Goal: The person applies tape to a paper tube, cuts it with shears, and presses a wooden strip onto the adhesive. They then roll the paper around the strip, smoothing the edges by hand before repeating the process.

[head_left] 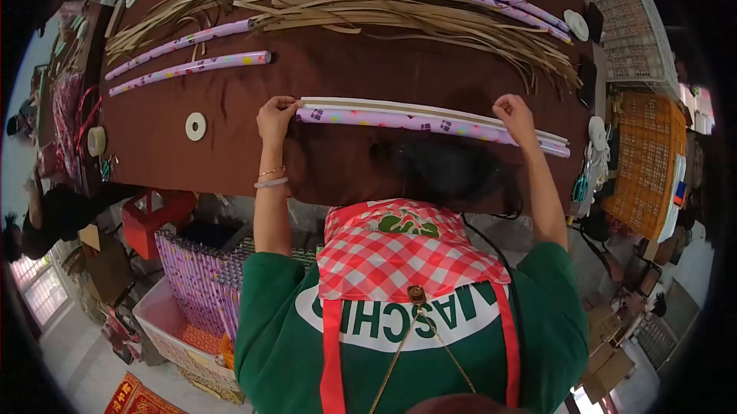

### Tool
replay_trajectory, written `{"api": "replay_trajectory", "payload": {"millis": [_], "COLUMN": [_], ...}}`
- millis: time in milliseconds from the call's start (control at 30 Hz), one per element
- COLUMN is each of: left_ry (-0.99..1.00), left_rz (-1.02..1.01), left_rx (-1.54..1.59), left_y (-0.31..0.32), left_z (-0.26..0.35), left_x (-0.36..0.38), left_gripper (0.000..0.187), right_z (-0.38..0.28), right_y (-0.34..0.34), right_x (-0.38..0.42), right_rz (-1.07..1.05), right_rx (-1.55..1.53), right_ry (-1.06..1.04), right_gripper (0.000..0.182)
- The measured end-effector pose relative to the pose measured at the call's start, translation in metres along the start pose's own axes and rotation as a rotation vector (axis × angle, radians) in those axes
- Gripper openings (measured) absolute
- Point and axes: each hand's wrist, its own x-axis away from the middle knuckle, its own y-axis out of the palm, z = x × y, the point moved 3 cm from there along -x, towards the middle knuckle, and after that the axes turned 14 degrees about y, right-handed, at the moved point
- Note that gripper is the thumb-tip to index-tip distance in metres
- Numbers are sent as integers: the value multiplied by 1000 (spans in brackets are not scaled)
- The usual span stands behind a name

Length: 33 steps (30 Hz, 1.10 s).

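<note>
A long, slim roll of purple patterned paper [414,121] lies crosswise on the brown cloth in front of me. Along its far side runs a white strip [368,104] with a brown line in it. At the left end of the roll, my left hand [275,118] is closed, thumb and fingertips pinching the end of the white strip. My right hand [517,118] is closed too, its fingertips pressed together just above the strip near the right end. Whatever is between those right fingertips is too small to make out.
Brown flat strips [414,18] lie across the table's far side with more purple rolls [192,71]. A white tape ring [196,127] sits at left, green-handled scissors [580,186] at the right edge. Below stands a bin [165,314] of purple rolls; baskets [641,160] stand right.
</note>
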Motion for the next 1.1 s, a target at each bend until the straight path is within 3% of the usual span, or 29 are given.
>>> {"api": "replay_trajectory", "payload": {"millis": [100, 200, 267, 400, 500, 633, 700, 1000, 1100], "left_ry": [37, 14, 14, 21, 97, 135, 121, 95, 74], "left_rz": [-5, -64, -111, -177, -231, -248, -265, -220, -172], "left_rx": [101, 125, 117, 159, 41, -36, -29, 30, 48], "left_y": [-1, -3, -4, -3, -7, -9, -7, -6, -4], "left_z": [3, 13, 13, 3, 22, 40, 29, 16, 9], "left_x": [0, -3, -6, -13, -13, -12, -14, -17, -18], "left_gripper": [28, 25, 25, 20, 18, 18, 18, 19, 20], "right_z": [75, 191, 266, 323, 272, 274, 266, 272, 273], "right_y": [-56, -107, -120, -118, -127, -118, -121, -116, -114], "right_x": [7, 12, 17, 22, 31, 15, 14, 7, 3], "right_rz": [318, 481, 426, 221, 115, -22, -29, -12, 13], "right_rx": [15, 125, -38, -334, -250, -385, -324, -122, -129], "right_ry": [72, 207, 328, 512, 524, 462, 563, 435, 409], "right_gripper": [17, 21, 22, 25, 27, 25, 24, 31, 23]}}
